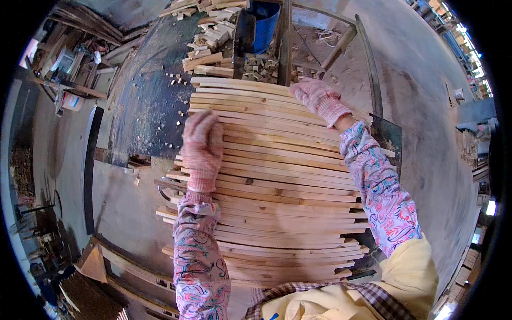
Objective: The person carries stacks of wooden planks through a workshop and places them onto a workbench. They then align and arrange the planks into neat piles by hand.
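A broad layer of pale wooden strips (277,188) lies side by side in front of me, running left to right. My left hand (204,140), in a pink striped knit glove, is curled over the strips near their left ends. What its fingers hold, if anything, is hidden beneath it. Farther off and to the right, my right hand (318,99), in a matching glove, is closed over the right ends of the farthest strips. Its fingertips point left and are partly hidden. Some strips show dark knots, and their ends are uneven on both sides.
A dark board (149,101) dotted with small wood chips is beyond my left hand. Short wood offcuts (213,40) are heaped at the far side, next to a blue bucket (265,26). A dark upright panel (92,170) stands left; a wooden frame (133,266) lies lower left.
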`<move>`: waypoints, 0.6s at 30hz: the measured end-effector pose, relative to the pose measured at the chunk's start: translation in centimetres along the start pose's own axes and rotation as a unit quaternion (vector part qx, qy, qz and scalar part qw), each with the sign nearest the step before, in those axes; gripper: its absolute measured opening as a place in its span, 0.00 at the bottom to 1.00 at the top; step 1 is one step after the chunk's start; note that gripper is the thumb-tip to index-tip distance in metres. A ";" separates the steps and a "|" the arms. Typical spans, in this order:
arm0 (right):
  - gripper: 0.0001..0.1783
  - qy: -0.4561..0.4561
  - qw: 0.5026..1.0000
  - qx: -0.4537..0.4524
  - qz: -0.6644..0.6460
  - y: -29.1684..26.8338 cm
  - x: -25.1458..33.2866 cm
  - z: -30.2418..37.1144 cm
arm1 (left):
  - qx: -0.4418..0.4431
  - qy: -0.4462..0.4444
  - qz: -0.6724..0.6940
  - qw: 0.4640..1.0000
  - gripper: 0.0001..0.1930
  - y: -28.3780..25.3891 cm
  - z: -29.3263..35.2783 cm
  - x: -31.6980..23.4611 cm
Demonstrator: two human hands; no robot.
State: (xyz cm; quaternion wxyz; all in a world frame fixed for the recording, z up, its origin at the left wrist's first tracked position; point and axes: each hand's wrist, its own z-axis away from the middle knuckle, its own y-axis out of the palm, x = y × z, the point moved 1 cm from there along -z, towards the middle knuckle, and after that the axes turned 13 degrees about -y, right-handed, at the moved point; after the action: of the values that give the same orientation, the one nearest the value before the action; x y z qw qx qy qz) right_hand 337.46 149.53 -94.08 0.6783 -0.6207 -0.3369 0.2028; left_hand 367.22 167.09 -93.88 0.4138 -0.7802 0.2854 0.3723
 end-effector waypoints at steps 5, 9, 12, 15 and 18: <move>0.20 0.037 0.996 -0.078 0.010 1.4 0.4 1.5 | -0.132 -0.287 0.226 0.921 0.15 -5.4 0.3 -0.4; 0.19 0.091 0.993 -0.075 0.028 0.7 2.8 0.8 | -0.100 -0.342 0.186 0.916 0.18 -10.0 1.5 1.7; 0.19 0.105 0.991 -0.079 0.028 0.5 3.1 1.5 | -0.043 -0.369 0.140 0.918 0.18 -10.4 2.8 2.0; 0.19 0.072 0.986 -0.145 0.045 0.7 3.1 2.2 | -0.047 -0.379 0.170 0.909 0.18 -10.0 4.6 2.6; 0.19 0.087 0.990 -0.109 0.017 -0.1 3.5 2.0 | -0.049 -0.352 0.166 0.920 0.18 -11.2 5.3 2.2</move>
State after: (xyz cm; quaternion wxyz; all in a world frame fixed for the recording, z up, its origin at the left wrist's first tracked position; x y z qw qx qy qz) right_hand 338.44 153.30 -93.24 0.6298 -0.7117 -0.2863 0.1218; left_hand 375.12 176.85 -92.84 0.3816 -0.5596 0.2281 0.6995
